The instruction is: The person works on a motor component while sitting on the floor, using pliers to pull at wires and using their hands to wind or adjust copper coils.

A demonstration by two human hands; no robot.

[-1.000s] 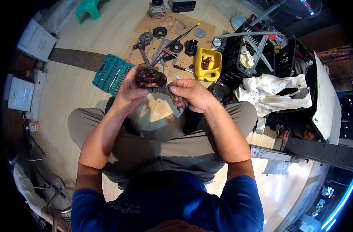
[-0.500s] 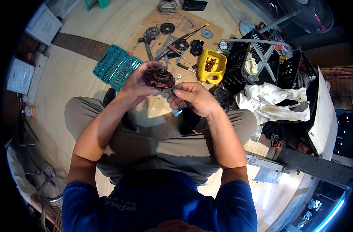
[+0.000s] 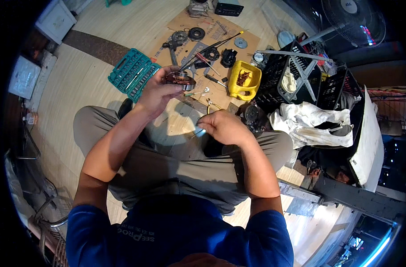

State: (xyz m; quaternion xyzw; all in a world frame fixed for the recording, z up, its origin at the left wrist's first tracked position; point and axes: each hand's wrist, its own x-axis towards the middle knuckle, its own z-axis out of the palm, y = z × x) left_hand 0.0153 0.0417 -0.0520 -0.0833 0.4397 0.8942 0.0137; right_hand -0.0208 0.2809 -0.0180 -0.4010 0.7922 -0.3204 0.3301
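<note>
A round motor part (image 3: 188, 83) with copper-coloured windings and a shiny metal rim sits in my left hand (image 3: 158, 94). The thumb and fingers wrap round its left side, and the part is tilted. Lower and to the right is my right hand (image 3: 226, 127), apart from the motor part, with thumb and fingertips pinched together. What the pinch holds, if anything, is too small to make out. Beyond the hands lie a screwdriver with a dark handle (image 3: 213, 79) and a pair of yellow-handled pliers (image 3: 212, 106).
Cardboard (image 3: 252, 42) on the floor bears a hammer (image 3: 172, 52), discs and other loose parts. A teal socket set (image 3: 132, 74) lies open at left. To the right are a cut yellow jug (image 3: 255, 71) with copper scraps, black crates (image 3: 274, 84) and a white cloth (image 3: 312, 127).
My right hand has drawn away from the motor part, down towards my lap. My left hand has turned the part, so its shiny rim now shows.
</note>
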